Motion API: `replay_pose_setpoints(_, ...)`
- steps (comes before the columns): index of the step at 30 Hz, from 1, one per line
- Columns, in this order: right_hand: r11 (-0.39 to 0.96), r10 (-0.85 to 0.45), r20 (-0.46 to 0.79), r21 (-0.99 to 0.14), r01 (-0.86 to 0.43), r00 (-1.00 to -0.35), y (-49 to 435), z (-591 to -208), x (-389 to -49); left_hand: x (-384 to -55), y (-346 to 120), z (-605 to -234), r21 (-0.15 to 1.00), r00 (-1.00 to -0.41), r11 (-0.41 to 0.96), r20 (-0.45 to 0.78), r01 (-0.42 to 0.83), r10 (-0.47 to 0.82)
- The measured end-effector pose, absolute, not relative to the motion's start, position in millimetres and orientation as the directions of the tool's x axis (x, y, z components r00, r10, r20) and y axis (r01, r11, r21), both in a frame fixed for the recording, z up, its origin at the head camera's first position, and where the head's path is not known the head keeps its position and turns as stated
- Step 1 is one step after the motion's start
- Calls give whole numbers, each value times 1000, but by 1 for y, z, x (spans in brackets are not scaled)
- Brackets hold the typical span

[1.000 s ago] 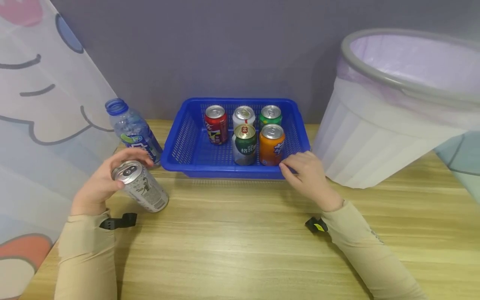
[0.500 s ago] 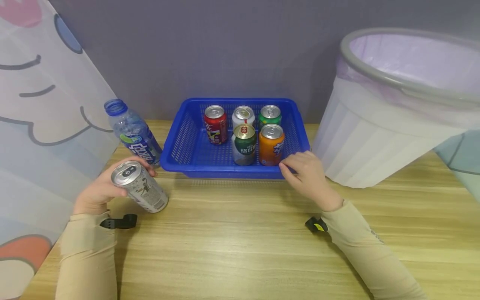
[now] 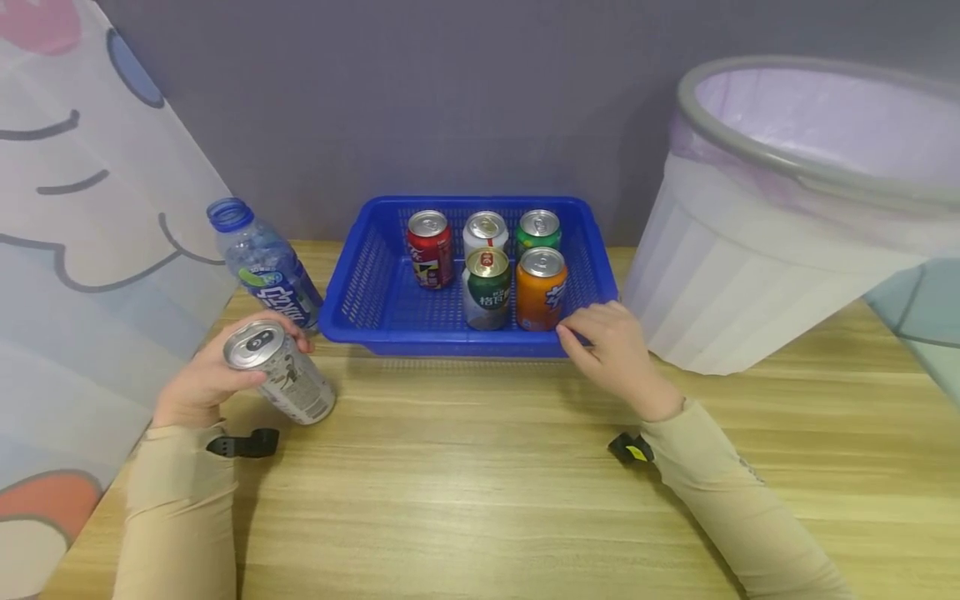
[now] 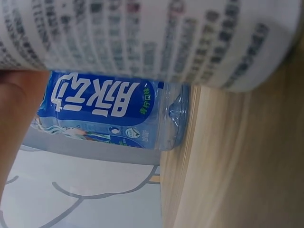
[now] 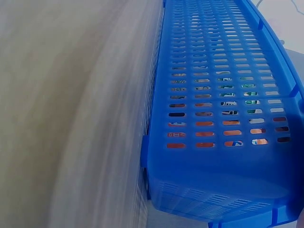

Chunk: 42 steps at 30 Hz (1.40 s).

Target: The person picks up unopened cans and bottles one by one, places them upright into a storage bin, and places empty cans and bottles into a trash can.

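Note:
My left hand (image 3: 197, 382) grips a white-and-silver drink can (image 3: 298, 387), thumb along its near side and fingers around the back. The can stands on the table at the left, its top towards me. Close up in the left wrist view, the can's printed side (image 4: 152, 42) fills the top. My right hand (image 3: 618, 354) holds the front right corner of a blue plastic basket (image 3: 450, 337), fingers bent at the rim. Inside that basket stand several cans, among them a red can (image 3: 431, 254), a green-and-silver can (image 3: 487, 296) and an orange can (image 3: 540, 296).
Behind the left hand stands a capless plastic bottle (image 3: 277, 279) with a blue label. A white bin (image 3: 720, 258) with a purple liner rises at the right, close to the basket. A grey wall (image 3: 420, 100) closes off the back of the wooden table (image 3: 465, 483).
My left thumb has slid from the can's top edge onto its side, and the fingers have come down around it. Can, basket and right hand stay almost where they were.

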State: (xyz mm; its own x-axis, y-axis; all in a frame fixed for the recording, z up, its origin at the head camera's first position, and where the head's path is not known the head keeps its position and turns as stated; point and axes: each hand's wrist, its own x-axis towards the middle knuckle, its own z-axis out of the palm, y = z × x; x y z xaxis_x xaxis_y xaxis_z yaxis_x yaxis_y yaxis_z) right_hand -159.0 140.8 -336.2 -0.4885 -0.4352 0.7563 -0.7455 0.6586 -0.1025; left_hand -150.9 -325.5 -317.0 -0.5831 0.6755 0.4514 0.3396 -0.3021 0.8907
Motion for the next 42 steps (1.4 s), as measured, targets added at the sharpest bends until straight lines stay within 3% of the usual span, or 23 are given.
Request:
replay_pose_setpoints(7, 661, -437, 757, -97, -744, -486, 142, -335, -159, -153, -319, -318, 865, -578, -364, 501, 345, 644)
replay_pose_setpoints(23, 665, -432, 759, -98, -740, -488, 144, -335, -159, -155, -306, -310, 821, -657, -377, 570, 429, 494)
replay_pose_setpoints(32, 663, -429, 770, -86, -743, -472, 142, -335, -158, -148, -288, -300, 785, -649, -429, 615, 447, 447)
replay_pose_setpoints(42, 668, -429, 768, -84, -739, -475, 141, -338, -159, -136, -273, -291, 851, -778, -292, 520, 437, 351)
